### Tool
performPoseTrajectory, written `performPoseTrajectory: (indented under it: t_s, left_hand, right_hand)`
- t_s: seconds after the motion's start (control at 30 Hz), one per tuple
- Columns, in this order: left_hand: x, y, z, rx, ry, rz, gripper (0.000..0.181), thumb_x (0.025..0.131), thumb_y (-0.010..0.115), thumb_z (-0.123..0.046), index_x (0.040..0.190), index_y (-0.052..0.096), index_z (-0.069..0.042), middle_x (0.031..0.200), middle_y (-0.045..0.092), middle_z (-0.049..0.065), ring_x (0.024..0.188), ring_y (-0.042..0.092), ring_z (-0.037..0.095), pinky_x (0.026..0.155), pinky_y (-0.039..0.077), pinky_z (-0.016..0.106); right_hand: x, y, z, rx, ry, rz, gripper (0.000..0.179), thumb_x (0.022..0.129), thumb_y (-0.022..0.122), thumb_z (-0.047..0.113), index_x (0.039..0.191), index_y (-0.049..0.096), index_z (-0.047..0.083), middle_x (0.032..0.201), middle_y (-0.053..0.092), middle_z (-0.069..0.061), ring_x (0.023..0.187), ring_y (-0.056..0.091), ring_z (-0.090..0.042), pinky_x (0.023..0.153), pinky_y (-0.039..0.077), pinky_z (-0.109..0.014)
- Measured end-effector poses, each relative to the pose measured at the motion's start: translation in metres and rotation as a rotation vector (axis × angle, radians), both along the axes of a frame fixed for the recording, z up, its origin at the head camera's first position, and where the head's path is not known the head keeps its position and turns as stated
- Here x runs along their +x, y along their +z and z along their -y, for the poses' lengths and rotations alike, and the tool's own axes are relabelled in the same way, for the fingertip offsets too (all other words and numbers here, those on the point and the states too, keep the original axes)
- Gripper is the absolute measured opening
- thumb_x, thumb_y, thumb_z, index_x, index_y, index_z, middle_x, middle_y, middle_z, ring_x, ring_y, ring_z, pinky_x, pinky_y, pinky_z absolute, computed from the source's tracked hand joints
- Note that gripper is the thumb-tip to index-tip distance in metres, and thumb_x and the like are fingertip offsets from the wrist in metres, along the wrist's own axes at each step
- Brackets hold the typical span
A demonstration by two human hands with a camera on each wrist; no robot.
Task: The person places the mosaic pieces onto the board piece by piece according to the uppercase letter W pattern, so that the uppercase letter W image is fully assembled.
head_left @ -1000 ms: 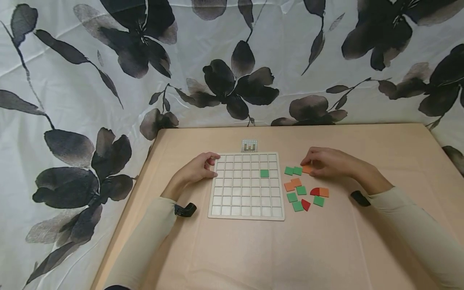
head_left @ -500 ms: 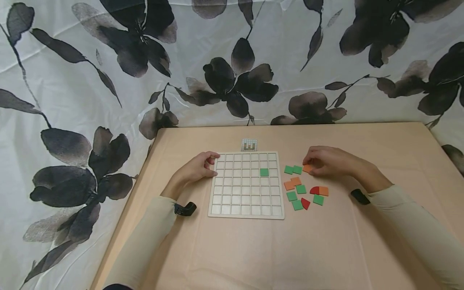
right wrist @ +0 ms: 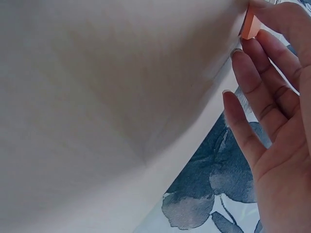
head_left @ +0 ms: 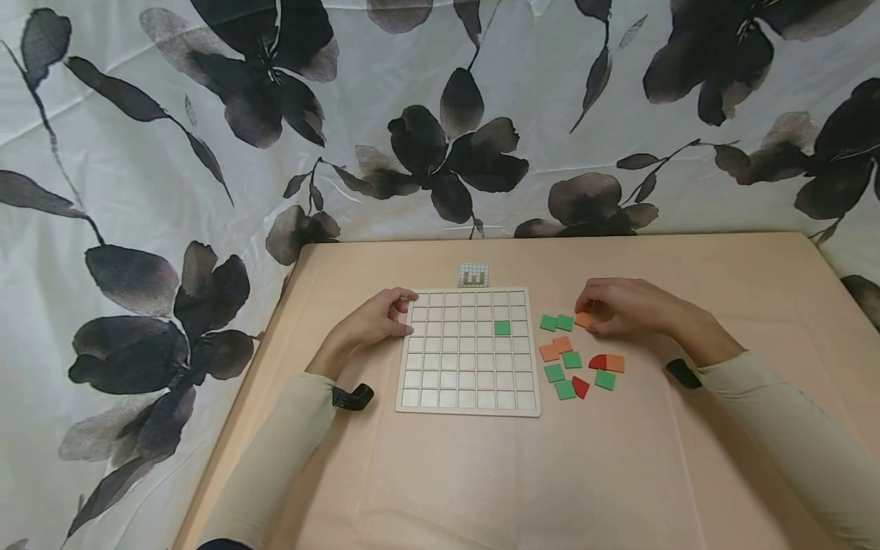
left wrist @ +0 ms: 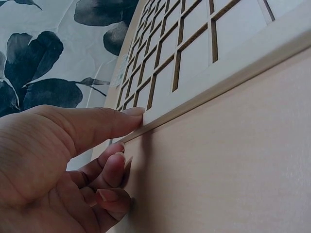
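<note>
It looks early: one green tile (head_left: 503, 328) fills a cell toward the far right corner of the board (head_left: 469, 380), while the loose green tiles (head_left: 605, 380), orange tiles (head_left: 615, 363) and red pieces (head_left: 580, 388) lie off its right edge. The right hand (head_left: 629, 305) pinches an orange tile (right wrist: 250, 26); the left hand (head_left: 374, 317) lays its thumb on the board's left edge, fingers curled, whether gripping I cannot tell. A small card (head_left: 473, 279) lies by the far edge on the pale table (head_left: 440, 481), floral cloth (head_left: 385, 69) beyond.
</note>
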State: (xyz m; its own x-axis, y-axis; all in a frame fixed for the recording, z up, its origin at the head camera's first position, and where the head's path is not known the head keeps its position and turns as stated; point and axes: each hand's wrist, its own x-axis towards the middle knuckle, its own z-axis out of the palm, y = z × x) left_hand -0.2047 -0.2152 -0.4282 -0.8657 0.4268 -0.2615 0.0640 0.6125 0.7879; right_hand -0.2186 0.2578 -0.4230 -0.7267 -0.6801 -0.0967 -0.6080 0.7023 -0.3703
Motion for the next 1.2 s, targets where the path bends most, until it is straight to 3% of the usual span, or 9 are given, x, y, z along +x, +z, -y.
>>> performPoseTrajectory:
  t_s: [0.13,0.33,0.37,0.7,1.2]
  left_hand:
    - [0.002,0.004,-0.003,0.002,-0.001,0.013,0.064,0.086,0.076,0.005,0.143,0.047,0.008,0.113,0.048,0.026,0.091,0.046,0.034,0.077,0.039,0.032]
    - [0.003,0.006,-0.003,-0.022,0.006,0.003,0.062,0.086,0.077,0.002,0.142,0.051,0.002,0.109,0.049,0.018,0.088,0.046,0.025,0.076,0.04,0.03]
    - [0.002,0.002,-0.002,-0.028,0.008,-0.003,0.062,0.086,0.078,0.001,0.142,0.051,0.001,0.108,0.049,0.016,0.087,0.045,0.022,0.076,0.041,0.029]
    - [0.002,0.003,-0.004,-0.045,0.018,-0.001,0.062,0.086,0.078,0.001,0.142,0.052,0.0,0.108,0.048,0.014,0.087,0.045,0.021,0.076,0.041,0.03]
    - [-0.002,0.005,-0.011,-0.054,0.042,0.001,0.061,0.086,0.077,0.001,0.142,0.052,0.0,0.107,0.048,0.013,0.089,0.046,0.022,0.076,0.04,0.03]
  right_hand:
    - [0.0,0.0,0.0,-0.002,0.005,-0.02,0.019,0.081,0.083,0.022,0.098,0.073,0.023,0.097,0.063,0.012,0.087,0.056,-0.009,0.078,0.053,-0.033]
    - [0.0,0.002,0.0,0.014,-0.014,-0.016,0.019,0.081,0.082,0.023,0.098,0.073,0.023,0.094,0.063,0.011,0.085,0.055,-0.01,0.077,0.052,-0.033]
    - [0.0,0.002,0.0,0.015,-0.019,-0.017,0.02,0.081,0.082,0.023,0.098,0.073,0.023,0.093,0.062,0.011,0.085,0.055,-0.01,0.076,0.051,-0.033]
    - [-0.001,0.003,-0.002,0.036,-0.054,-0.021,0.025,0.079,0.084,0.027,0.1,0.071,0.022,0.086,0.062,0.012,0.079,0.054,-0.011,0.07,0.049,-0.03]
    - [-0.018,0.006,-0.007,0.036,-0.017,-0.034,0.023,0.08,0.083,0.027,0.099,0.07,0.023,0.082,0.06,0.012,0.074,0.053,-0.01,0.067,0.047,-0.029]
